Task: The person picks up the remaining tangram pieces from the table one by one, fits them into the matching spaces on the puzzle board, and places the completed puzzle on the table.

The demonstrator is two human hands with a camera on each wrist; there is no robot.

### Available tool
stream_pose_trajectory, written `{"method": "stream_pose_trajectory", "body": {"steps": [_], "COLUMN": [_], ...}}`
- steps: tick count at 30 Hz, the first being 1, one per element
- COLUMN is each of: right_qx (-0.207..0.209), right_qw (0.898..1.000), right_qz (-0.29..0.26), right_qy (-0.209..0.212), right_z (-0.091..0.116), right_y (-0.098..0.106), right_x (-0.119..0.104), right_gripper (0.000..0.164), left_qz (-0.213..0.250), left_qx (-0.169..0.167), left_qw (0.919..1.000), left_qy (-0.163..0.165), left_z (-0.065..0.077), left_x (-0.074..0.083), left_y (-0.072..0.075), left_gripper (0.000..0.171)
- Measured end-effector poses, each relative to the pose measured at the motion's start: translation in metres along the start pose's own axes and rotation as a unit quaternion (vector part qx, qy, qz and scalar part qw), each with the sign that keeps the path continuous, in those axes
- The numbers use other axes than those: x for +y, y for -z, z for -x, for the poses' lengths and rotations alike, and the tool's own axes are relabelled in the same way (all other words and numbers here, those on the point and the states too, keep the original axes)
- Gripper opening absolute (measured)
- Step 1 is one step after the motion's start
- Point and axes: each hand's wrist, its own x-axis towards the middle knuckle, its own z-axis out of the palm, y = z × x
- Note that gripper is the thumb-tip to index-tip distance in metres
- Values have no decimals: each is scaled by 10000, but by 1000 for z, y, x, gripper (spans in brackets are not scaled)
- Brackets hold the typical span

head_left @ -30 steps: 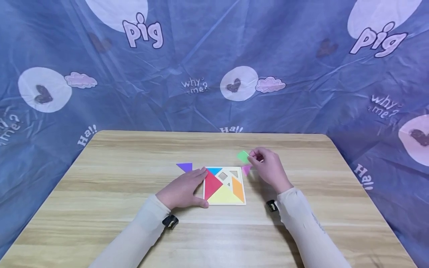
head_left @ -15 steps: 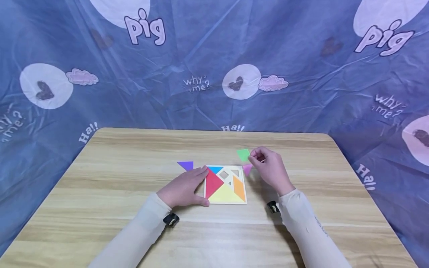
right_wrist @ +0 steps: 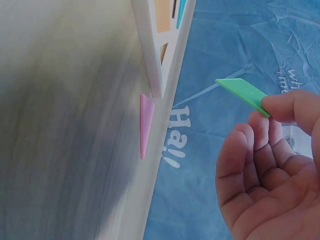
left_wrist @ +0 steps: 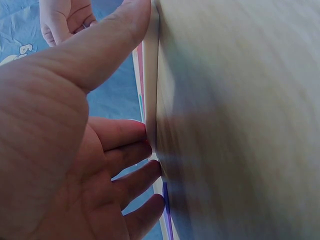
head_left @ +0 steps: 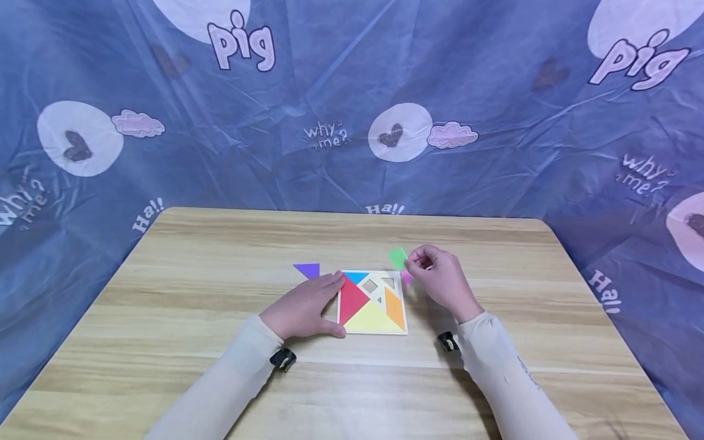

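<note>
My left hand (head_left: 305,305) rests at the left side of a tangram board (head_left: 375,333), thumb at its near corner and fingers at its far corner. In the left wrist view, the fingertips (left_wrist: 135,131) touch the board's edge (left_wrist: 151,80). My right hand (head_left: 440,275) pinches a green tangram piece (head_left: 397,258) between thumb and fingers, raised above the table beyond the board's far right corner. The right wrist view shows the green piece (right_wrist: 245,94) held tilted by one end. Red (head_left: 352,299), yellow (head_left: 374,319), orange (head_left: 393,308) and blue (head_left: 356,277) pieces lie in the board.
A purple triangle (head_left: 309,270) lies left of the board, behind my left hand. On the table at the board's right corner is a pink triangle (right_wrist: 146,125), partly covered in the head view. The board has bare recesses (head_left: 370,286) near its far right. Blue printed cloth (head_left: 352,73) hangs behind the wooden table (head_left: 247,244).
The green piece has turned slightly in my right fingers, and my right hand now overlaps more of the pink triangle. My left hand stays at the board. The head view has shifted slightly.
</note>
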Motion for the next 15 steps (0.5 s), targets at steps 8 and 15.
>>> {"method": "stream_pose_trajectory", "body": {"steps": [8,15], "right_qx": [-1,-43], "right_qw": [10000,9998], "right_qz": [-11,-146], "right_qy": [27,-99], "right_z": [0,0], "right_y": [-3,-5], "right_x": [-1,-1], "right_gripper": [7,8], "left_qz": [-18,-7], "left_qx": [2,1], "left_qw": [10000,10000], "left_qy": [-21,-43], "left_z": [0,1], "left_x": [-1,-1], "left_y": [2,2], "left_gripper": [104,105]}}
